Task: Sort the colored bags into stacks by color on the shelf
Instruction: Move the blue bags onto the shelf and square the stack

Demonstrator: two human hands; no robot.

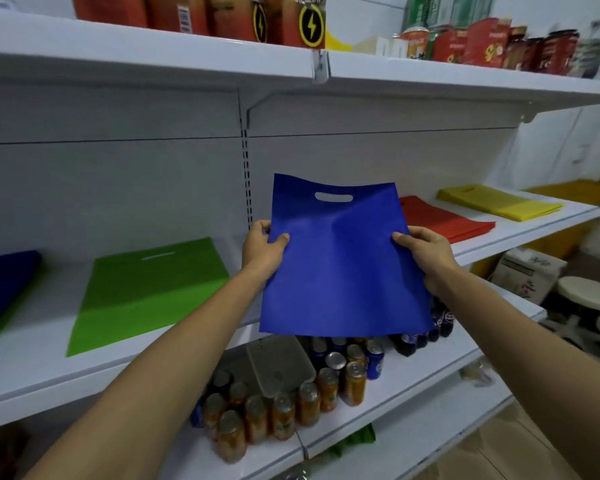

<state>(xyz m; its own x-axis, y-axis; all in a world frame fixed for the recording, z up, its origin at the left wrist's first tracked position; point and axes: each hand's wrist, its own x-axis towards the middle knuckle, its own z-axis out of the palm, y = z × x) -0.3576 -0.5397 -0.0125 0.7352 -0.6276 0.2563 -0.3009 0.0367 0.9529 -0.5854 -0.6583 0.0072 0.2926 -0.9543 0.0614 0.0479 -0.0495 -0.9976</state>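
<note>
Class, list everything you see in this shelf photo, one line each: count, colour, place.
held bag: one, blue, raised before the middle shelf
blue bags: count unclear, dark blue, middle shelf, far left
green bag: one showing, green, flat on middle shelf, left
red bags: one stack, red, middle shelf, right
yellow bags: one stack, yellow, middle shelf, far right
cans: many, orange and blue, lower shelf
bottles: several, dark, lower shelf, right of cans
packets: several, red-orange, top shelf
left grip: one, bare, pinches held bag's left edge
right grip: one, bare, pinches its right edge
</note>
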